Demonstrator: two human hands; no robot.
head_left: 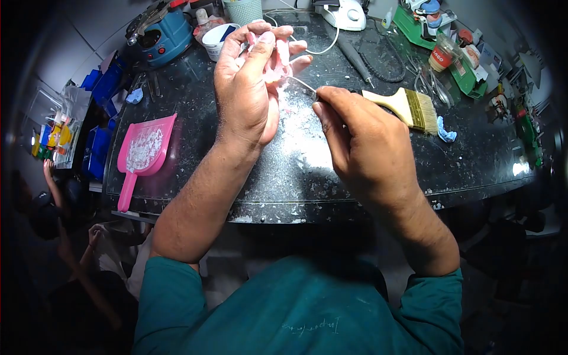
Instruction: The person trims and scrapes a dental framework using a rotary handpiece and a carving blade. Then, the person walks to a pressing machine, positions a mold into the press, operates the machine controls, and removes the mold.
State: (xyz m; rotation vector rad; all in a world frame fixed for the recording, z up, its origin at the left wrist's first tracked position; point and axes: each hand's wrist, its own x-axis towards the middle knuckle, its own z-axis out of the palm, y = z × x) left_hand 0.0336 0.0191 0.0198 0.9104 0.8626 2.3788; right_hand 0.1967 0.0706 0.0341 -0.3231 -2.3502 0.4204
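In the head view, the left grip [247, 89] is closed around a pink piece [278, 68], pale where the light strikes it, irregular and curved in outline, partly hidden by thumb and fingers. It is held above the speckled black desk [195, 106]. The right grip [374, 139] pinches a slim metal tool [303, 84], its tip at the piece's lower edge; contact is unclear.

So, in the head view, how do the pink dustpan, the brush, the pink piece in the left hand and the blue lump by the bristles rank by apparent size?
1. Pink dustpan
2. Brush, handle partly hidden
3. Pink piece, partly covered by the left hand
4. Blue lump
Judged on visible parts only.
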